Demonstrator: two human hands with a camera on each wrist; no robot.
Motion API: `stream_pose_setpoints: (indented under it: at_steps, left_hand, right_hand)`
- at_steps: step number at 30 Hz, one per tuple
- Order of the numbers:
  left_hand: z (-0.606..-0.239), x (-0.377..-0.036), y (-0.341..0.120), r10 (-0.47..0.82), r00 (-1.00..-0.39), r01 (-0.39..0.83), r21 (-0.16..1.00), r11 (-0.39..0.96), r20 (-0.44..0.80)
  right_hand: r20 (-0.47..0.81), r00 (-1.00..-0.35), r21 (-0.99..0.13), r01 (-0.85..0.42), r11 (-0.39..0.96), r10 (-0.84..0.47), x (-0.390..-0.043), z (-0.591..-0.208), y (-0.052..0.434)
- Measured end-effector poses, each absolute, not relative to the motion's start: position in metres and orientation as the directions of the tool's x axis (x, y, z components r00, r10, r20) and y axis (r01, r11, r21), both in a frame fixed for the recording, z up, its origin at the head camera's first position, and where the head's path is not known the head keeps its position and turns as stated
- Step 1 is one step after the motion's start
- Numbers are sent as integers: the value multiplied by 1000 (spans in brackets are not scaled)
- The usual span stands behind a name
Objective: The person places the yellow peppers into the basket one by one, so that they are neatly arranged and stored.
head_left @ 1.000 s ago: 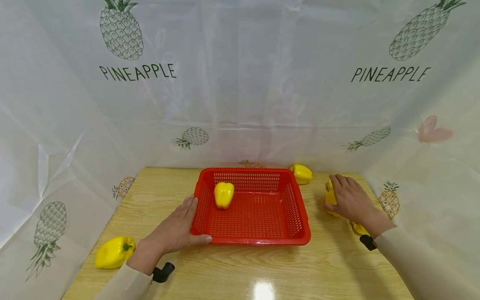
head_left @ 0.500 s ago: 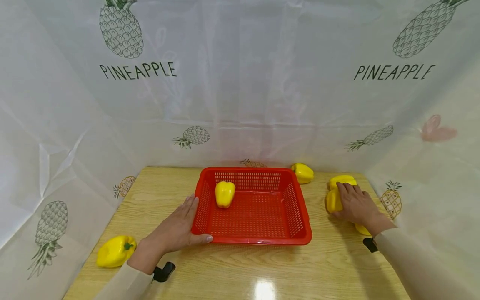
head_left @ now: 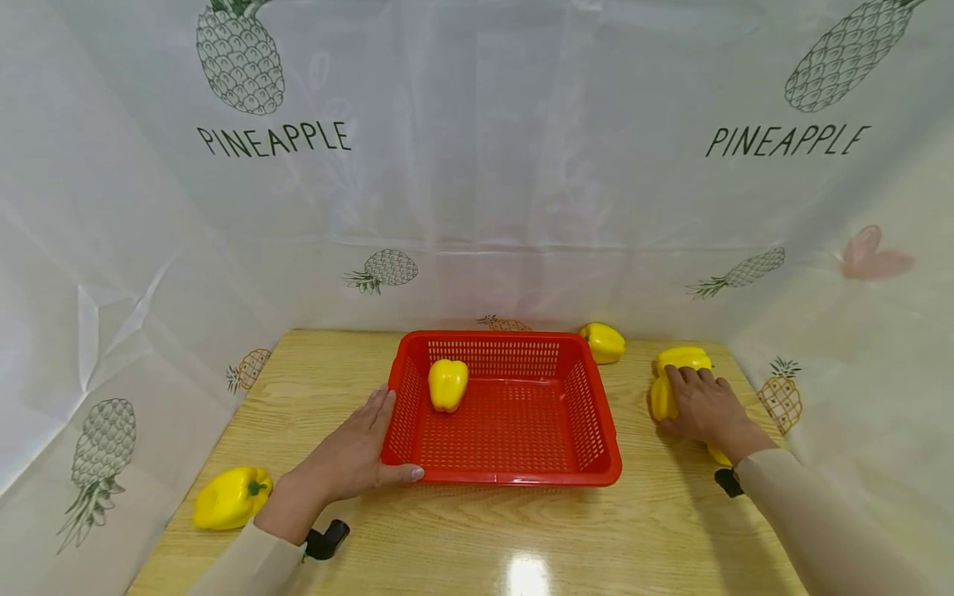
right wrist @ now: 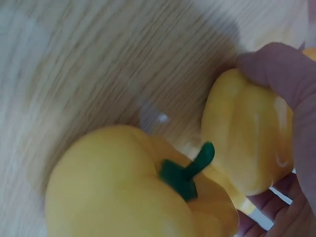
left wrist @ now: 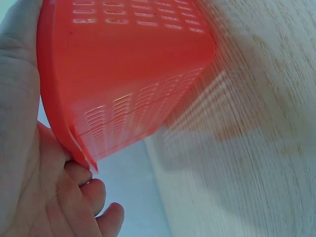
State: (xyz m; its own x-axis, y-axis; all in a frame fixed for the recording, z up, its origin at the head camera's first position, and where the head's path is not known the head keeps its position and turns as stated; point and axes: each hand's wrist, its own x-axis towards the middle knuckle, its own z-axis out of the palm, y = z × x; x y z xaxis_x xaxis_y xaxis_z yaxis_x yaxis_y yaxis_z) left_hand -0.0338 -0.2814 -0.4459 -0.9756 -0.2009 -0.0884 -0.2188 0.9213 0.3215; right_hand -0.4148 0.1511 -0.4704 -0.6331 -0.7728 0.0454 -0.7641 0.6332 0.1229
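Near the bench's (head_left: 522, 530) right edge, the right hand (head_left: 704, 406) lies over a yellow pepper (head_left: 662, 399), fingers curled round it; a second pepper (head_left: 681, 358) lies just behind it, toward the far right corner. The left hand (head_left: 350, 455) rests with straight fingers against the left wall of the red basket (head_left: 514, 476), thumb along its front rim. Another pepper (head_left: 447, 384) lies inside the basket.
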Motion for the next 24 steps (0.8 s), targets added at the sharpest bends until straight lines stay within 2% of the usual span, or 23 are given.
stream_pose_setpoints:
  at_steps: [15,24]
  left_hand:
    - [-448,-35,-282,-203,-975,-223,323,920,-94]
    - [-448,-35,-282,-205,-974,-224,323,919,-93]
  right_hand:
    - [312,-489,-2,-858,514,-815,-408,-496,150]
    - [280,-524,-104,-850,517,-804,-405,-497,149]
